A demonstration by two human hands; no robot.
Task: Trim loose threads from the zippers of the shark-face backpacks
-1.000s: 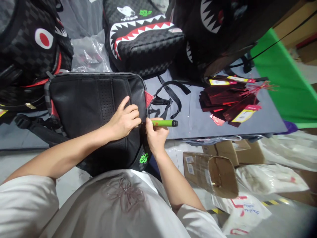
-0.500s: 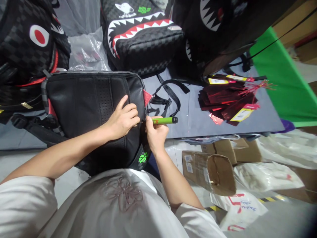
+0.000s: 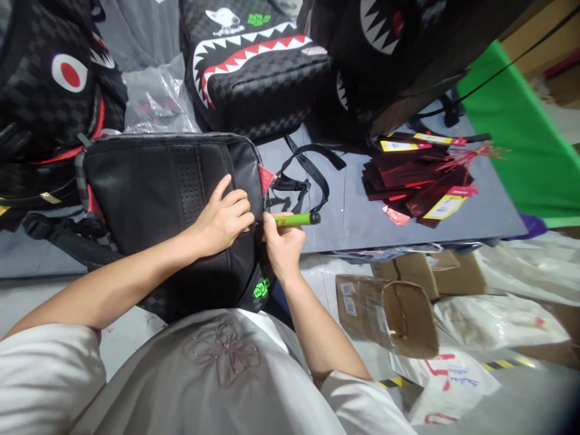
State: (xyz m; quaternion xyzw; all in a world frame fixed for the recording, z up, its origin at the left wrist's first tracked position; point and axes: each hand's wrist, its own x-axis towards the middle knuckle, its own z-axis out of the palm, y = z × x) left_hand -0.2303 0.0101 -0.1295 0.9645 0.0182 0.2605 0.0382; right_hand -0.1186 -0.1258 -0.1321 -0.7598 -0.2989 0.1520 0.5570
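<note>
A black backpack [image 3: 140,181] lies across the table's front edge against my body, its back panel facing up. My left hand [image 3: 226,220] rests on that panel, index finger stretched out and the other fingers curled in, gripping the backpack near its right side. At the same side, my right hand [image 3: 285,244] is closed round a green marker pen [image 3: 296,220], whose black end points right. Its thumb and fingertips press at the backpack's edge, close to my left fingertips. What lies between the fingertips is too small to make out.
Shark-mouth backpacks [image 3: 267,90] stand along the back, beside clear plastic wrapping [image 3: 158,99]. Dark red tags [image 3: 408,175] with red strings lie on the grey table [image 3: 344,226] at right. Cardboard boxes [image 3: 362,308] and white sacks [image 3: 498,320] sit on the floor.
Both hands keep nearly the same place on the backpack. The marker pen shifts slightly left along with my right hand. The view drifts a little.
</note>
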